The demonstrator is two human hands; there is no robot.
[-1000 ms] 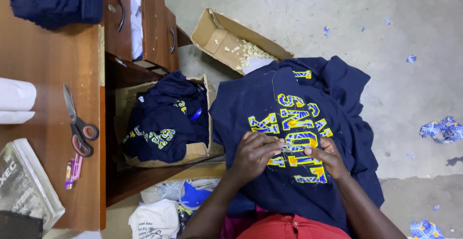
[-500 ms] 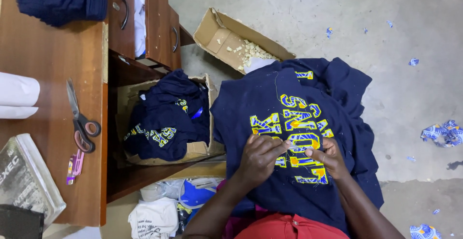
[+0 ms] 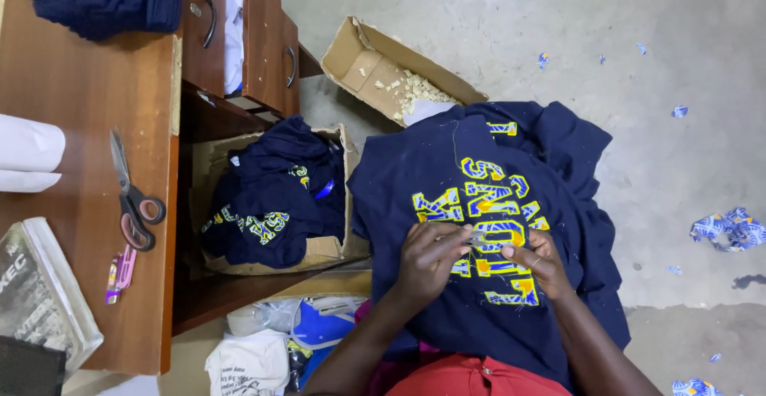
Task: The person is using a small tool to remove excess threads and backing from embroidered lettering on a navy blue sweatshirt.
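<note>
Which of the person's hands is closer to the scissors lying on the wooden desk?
The left hand. It rests on the navy sweatshirt, on the side facing the scissors. The right hand sits just beyond it on the yellow lettering, farther from the desk.

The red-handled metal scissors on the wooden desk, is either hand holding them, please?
No, the red-handled metal scissors lie untouched on the wooden desk, away from both hands.

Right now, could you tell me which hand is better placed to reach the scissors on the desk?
Left, most likely. The left hand works on the lettering of the navy garment, on the side nearer the desk, where the scissors lie. The right hand would have to cross over.
</note>
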